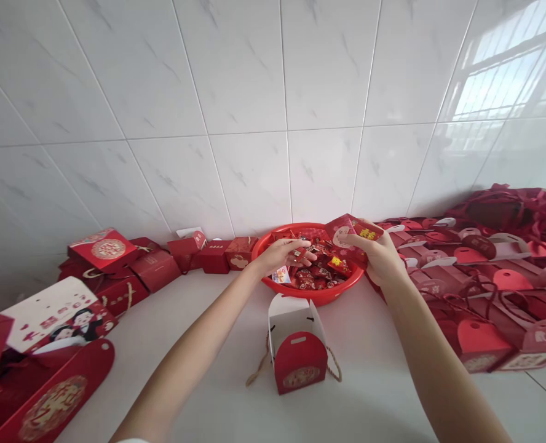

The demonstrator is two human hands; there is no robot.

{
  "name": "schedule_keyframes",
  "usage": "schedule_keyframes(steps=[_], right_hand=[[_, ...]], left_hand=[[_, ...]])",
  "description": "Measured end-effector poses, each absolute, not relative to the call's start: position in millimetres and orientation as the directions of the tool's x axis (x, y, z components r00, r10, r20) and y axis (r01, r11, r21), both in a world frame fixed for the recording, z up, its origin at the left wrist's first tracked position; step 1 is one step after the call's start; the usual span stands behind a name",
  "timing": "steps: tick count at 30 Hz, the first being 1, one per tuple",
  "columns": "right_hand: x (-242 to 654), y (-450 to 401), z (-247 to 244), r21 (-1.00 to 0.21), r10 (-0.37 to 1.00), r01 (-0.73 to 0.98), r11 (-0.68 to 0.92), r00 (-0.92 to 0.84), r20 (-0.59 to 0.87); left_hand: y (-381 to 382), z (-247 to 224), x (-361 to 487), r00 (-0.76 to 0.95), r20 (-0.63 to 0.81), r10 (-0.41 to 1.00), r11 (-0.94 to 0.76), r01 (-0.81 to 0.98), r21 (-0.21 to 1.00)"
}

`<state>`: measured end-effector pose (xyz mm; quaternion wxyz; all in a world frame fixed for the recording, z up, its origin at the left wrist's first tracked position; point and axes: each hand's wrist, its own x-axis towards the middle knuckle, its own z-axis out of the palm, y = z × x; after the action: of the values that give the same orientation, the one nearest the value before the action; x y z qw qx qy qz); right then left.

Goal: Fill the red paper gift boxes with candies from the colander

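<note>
A red plastic basket (316,298) full of small wrapped candies (319,274) stands near the tiled wall. My left hand (284,255) is over its left part, fingers bent together around something too small to make out. At the basket's right side my right hand (378,249) grips red packets (347,231) with a gold pattern, thumb on top. In front of the basket stands an open red gift box (300,363), white inside, with a rope handle hanging at both sides.
Many red gift boxes (508,280) fill the right side, with dark red ribbons (526,206) behind them. Red boxes (155,267) line the wall at left. A large red box (56,400) and a white printed box (51,314) lie at the near left.
</note>
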<state>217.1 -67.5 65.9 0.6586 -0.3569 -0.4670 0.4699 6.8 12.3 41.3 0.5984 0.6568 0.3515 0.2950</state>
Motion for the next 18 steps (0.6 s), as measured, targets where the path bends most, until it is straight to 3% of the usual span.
schedule_keyframes(steps=[3,7,13,18], right_hand=[[214.1,-69.2,66.0,-0.909,0.957,-0.299,0.289,0.107,0.269],[209.3,-73.2,66.7,-0.911,0.955,-0.287,0.297,0.078,0.287],[197.5,-87.1,70.4,-0.944,0.962,-0.207,0.256,-0.04,0.27],[183.2,-96.9,65.6,-0.977,0.959,-0.102,0.19,-0.194,0.207]], left_hand=[[-5.7,49.3,-4.6,0.667,-0.015,0.745,-0.042,0.069,0.997],[-38.1,63.2,-21.1,0.762,-0.044,0.646,-0.222,0.243,0.944],[-85.4,65.6,-43.1,0.683,-0.002,0.731,-0.516,0.554,0.654],[-109.1,52.4,-53.9,0.498,-0.118,0.859,-0.393,0.79,0.471]])
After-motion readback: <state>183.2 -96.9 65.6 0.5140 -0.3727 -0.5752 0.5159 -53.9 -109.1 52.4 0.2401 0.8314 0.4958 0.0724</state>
